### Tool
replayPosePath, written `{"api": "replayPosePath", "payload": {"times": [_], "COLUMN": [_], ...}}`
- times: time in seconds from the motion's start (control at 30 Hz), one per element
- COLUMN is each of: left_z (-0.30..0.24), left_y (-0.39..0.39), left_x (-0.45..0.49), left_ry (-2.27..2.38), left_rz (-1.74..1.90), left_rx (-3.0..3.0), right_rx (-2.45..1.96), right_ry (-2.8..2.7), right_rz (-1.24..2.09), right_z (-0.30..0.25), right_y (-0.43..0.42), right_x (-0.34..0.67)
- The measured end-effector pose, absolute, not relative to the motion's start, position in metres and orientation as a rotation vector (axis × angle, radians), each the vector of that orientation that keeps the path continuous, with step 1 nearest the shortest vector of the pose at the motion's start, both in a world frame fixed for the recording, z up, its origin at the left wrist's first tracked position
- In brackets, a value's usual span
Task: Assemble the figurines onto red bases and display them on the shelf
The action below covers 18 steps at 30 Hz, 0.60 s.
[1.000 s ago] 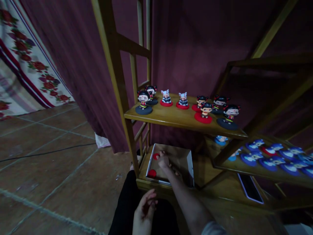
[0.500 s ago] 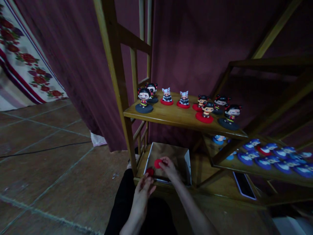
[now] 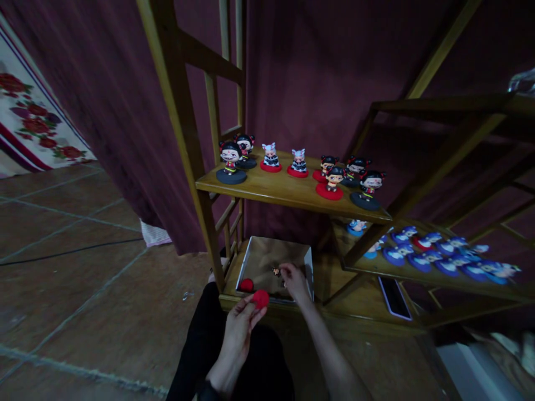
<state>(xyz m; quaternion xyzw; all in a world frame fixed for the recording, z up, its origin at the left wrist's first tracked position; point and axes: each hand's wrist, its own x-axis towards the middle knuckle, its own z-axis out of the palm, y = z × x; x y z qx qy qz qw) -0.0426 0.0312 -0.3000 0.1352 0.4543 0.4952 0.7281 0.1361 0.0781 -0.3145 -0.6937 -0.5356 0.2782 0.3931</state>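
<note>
Head view: left hand pinches red disc by near edge of box. Right hand inside, fingers at small figure, grip unclear. Step seems picking up small figure; next move probably calls for secure pinch, clean lift.

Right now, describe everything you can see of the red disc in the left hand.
The red disc is thin, round and bright red, with no marking that I can make out on its face. It looks matt; the dim light leaves its material unclear. The left hand grips it near its lower left edge, broad face toward the camera. In this view, it overlaps the near wall of the open box. Nothing else visibly touches it.
</note>
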Motion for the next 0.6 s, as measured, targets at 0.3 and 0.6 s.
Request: {"api": "replayPosePath", "payload": {"times": [0.3,0.6], "left_z": [-0.296,-0.287], "left_y": [0.03,0.024], "left_x": [-0.061,-0.051], "left_ry": [1.056,1.02], "left_rz": [1.105,1.131], "left_rx": [0.3,0.304], "right_rx": [-2.202,-1.179], "right_ry": [-1.638,-0.806], "right_rz": [0.381,1.266], "right_z": [-0.348,-0.297], "right_y": [0.118,0.06], "right_x": [0.127,0.13]}}
